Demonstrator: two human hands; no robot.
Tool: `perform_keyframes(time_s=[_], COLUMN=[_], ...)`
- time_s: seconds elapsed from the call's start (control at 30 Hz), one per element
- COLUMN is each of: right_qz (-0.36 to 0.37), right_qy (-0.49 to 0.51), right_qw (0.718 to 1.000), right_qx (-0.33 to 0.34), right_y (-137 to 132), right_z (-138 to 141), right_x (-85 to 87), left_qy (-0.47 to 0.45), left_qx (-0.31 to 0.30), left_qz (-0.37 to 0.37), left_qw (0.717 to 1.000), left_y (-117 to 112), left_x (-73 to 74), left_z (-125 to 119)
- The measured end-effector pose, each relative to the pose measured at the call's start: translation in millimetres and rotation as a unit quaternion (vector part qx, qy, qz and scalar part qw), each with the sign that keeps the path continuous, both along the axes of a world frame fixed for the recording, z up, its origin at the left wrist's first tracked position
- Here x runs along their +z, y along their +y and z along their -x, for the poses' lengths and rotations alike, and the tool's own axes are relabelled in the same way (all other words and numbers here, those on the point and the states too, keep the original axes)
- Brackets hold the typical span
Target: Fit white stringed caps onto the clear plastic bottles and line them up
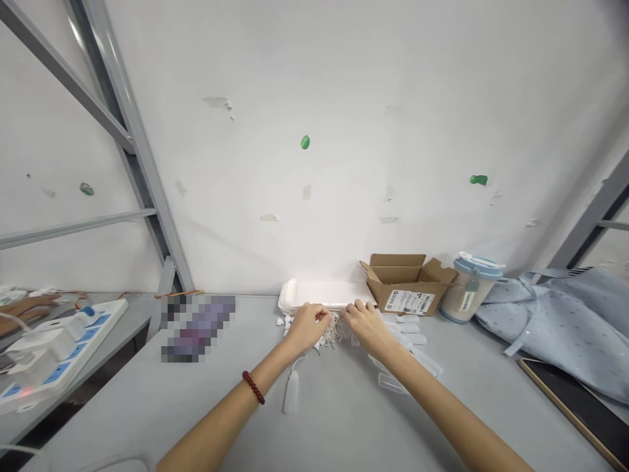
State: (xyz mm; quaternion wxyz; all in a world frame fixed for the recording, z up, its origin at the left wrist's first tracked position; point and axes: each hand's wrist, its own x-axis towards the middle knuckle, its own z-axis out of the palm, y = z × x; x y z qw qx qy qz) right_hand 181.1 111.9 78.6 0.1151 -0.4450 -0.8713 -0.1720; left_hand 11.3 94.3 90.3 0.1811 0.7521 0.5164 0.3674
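Note:
My left hand (pixel 308 325) and my right hand (pixel 364 325) meet at a small tangle of thin white cords (pixel 335 330) lying on the grey table (pixel 344 419). Fingers of both hands are curled and pinched into the tangle. A red bead bracelet (pixel 253 387) sits on my left wrist. Small white plastic pieces (pixel 284 321) lie left of the cords. Clear plastic caps or tubes (pixel 410 337) lie under and beside my right forearm. One white oblong part (pixel 291 395) rests below my left forearm. A white foam tray (pixel 324 295) stands just behind the hands.
An open cardboard box (pixel 405 282) with a label and a lidded white cup (pixel 470 288) stand at the wall. Blue cloth (pixel 565 321) covers the right side, above a dark board (pixel 574 406). A power strip (pixel 54 347) lies left; another person's hand (pixel 24 308) shows far left.

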Motion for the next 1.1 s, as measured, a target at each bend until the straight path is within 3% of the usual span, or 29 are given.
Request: perform_keyframes(time_s=[0.2, 0.37, 0.47, 0.57, 0.7, 0.8, 0.93, 1.1], right_qz=[0.008, 0.138, 0.177, 0.196, 0.201, 0.186, 0.156, 0.154], right_qy=[0.124, 0.322, 0.341, 0.352, 0.339, 0.304, 0.273, 0.272], right_qw=[0.992, 0.933, 0.916, 0.910, 0.914, 0.926, 0.943, 0.943], right_qx=[-0.029, 0.087, 0.112, 0.093, 0.098, 0.122, 0.104, 0.114], right_y=[-9, -34, -47, -55, -66, -74, -77, -77], right_z=[-2, -3, -6, -12, -15, -10, -3, 1], right_x=[2.3, 8.3, 7.2, 3.2, -4.9, -12.1, -20.9, -27.0], left_qy=[-0.026, -0.045, -0.066, -0.076, -0.033, -0.038, -0.135, -0.295], left_qx=[0.004, 0.021, 0.040, 0.050, 0.035, 0.027, 0.018, -0.048], left_qz=[-0.002, -0.045, -0.082, -0.115, -0.133, -0.088, 0.048, 0.242], left_qw=[1.000, 0.998, 0.994, 0.989, 0.990, 0.995, 0.990, 0.923], left_y=[1, 6, 0, -15, -39, -49, -55, -64], left_x=[-0.2, -1.0, 2.5, 5.0, -2.2, -8.8, -3.2, 8.7], left_z=[0, -4, -4, 0, 10, 12, 11, 12])
